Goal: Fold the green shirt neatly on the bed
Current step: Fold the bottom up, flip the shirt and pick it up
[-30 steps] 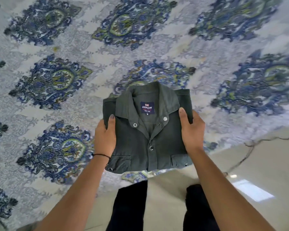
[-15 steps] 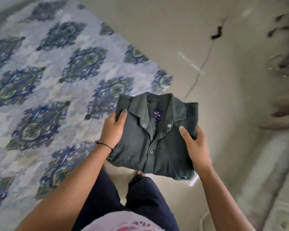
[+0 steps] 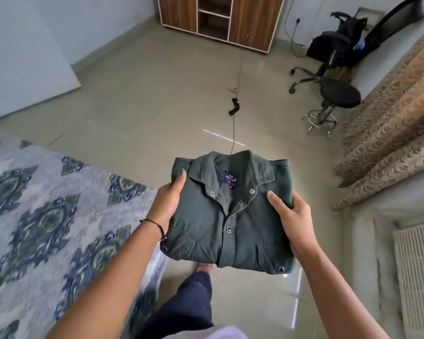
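Note:
The green shirt is folded into a flat rectangle, collar and label up, and hangs in the air above the floor. My left hand grips its left edge with the thumb on top. My right hand grips its right edge the same way. The bed, with a white and blue patterned cover, lies to the left of the shirt, apart from it.
A beige tiled floor spreads ahead, with a thin dark cord across it. A wooden cabinet stands at the back. A black stool and a chair with a bag stand at right, by patterned curtains.
The folded shirt has left the bed and been carried to the right, over the floor. The view has turned from the bed toward the room. Both hands keep their grip.

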